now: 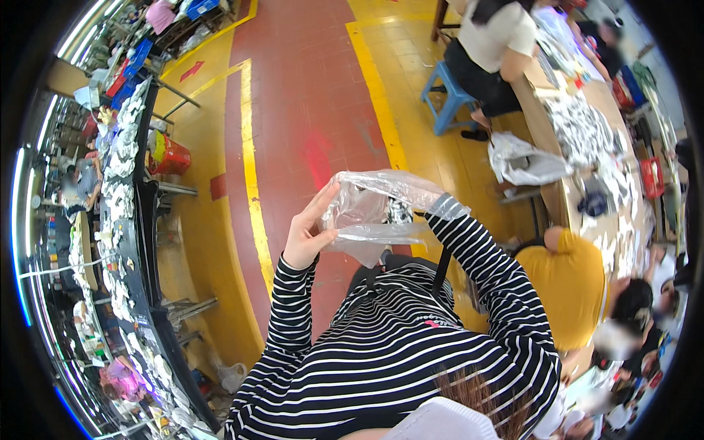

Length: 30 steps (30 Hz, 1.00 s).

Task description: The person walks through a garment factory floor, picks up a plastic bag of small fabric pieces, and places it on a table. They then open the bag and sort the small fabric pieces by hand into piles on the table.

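A clear plastic bag (367,233) is spread wide in front of my chest, above the red floor strip. My left hand (304,233) grips its left side, fingers at the upper edge and thumb at the lower edge. From the right, my right hand (414,189) reaches inside the bag, its fingers stretched out along the upper side under the film. Plastic also covers the right cuff. Small black-and-white patches (398,211) show through the bag near the right hand; what they are I cannot make out.
A long table (136,220) with white pieces runs along the left, a red bucket (170,154) beside it. To the right, a person sits on a blue stool (445,99) at a worktable (543,121) heaped with pieces. A white plastic sack (524,161) hangs there, near a person in yellow (565,286).
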Tool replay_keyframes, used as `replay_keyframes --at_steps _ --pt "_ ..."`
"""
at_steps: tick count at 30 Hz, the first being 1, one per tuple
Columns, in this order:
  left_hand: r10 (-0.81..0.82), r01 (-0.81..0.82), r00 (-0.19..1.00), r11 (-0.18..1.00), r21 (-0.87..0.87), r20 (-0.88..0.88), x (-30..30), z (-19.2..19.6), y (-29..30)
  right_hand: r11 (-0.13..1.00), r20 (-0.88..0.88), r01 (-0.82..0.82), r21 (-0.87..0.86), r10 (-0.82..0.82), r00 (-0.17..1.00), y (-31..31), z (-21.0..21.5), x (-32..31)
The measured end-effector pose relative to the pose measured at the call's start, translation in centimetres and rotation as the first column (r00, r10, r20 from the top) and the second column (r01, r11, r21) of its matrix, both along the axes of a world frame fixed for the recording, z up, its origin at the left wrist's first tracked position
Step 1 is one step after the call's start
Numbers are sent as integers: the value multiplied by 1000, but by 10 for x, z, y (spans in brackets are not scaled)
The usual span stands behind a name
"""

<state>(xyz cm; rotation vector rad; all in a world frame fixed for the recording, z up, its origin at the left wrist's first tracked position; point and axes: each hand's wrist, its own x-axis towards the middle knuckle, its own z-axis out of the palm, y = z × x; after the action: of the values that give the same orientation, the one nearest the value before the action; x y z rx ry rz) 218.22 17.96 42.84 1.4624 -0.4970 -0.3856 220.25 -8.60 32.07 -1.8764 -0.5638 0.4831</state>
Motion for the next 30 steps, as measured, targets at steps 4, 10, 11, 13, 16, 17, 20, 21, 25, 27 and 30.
replay_keyframes --at_steps 4,10,11,13,16,17,20,21,25,27,30 --pt "133 -134 991 990 -47 -35 80 5 3 995 84 -18 -100 27 996 4 -5 111" --pt "267 -275 959 958 -85 -97 227 -12 1 964 184 58 -261 -9 983 9 -32 264" --pt "267 -283 953 953 -108 -141 256 -19 -1 973 136 31 -230 1 991 5 -37 286" --pt "227 -258 954 955 -146 -197 316 -29 -7 982 48 4 -187 6 999 -6 -40 323" --pt "250 -292 929 947 -130 -272 413 -31 -22 986 -172 141 90 -125 977 -12 -35 362" --pt "255 -296 925 948 -114 -283 446 -32 -30 968 -234 204 144 -167 958 -16 -34 372" --pt "275 -302 940 946 -117 -202 540 -29 -52 943 -296 303 136 -253 921 -28 -41 398" --pt "281 -305 940 946 -110 -194 574 -28 -56 939 -244 342 29 -325 914 -32 -47 412" --pt "274 -287 938 957 -31 -213 702 -28 -86 849 -419 515 -113 -511 751 -47 -73 469" --pt "236 -267 954 950 -164 -186 762 -34 -106 806 -541 586 -84 -531 652 -70 -79 524" --pt "335 -365 916 924 -113 -219 845 -27 -124 548 -666 790 276 -484 568 -116 -58 636"
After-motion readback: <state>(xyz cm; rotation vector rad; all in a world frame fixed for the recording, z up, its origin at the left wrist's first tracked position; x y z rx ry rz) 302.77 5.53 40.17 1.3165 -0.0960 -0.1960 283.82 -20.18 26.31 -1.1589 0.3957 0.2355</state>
